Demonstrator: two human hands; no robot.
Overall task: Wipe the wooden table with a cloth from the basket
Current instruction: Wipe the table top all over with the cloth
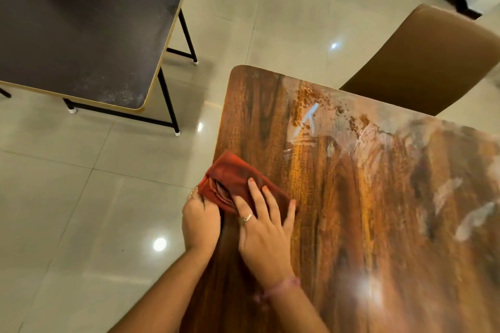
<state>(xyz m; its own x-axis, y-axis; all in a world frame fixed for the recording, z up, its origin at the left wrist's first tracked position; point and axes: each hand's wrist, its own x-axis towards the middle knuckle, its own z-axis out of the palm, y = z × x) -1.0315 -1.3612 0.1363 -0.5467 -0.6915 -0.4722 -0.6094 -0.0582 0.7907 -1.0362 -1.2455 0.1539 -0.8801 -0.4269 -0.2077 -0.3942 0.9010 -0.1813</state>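
A folded red cloth (230,176) lies at the left edge of the wooden table (365,211). My right hand (263,232) presses flat on top of the cloth, fingers spread. My left hand (200,220) grips the cloth's folded left end, which overhangs the table edge. Pale smears and brown specks (319,108) mark the far part of the tabletop. No basket is in view.
A dark-topped table (81,30) with black metal legs stands to the far left across a strip of glossy tiled floor (81,197). A brown chair back (430,59) stands against the wooden table's far edge. A dark shape sits in the top right corner.
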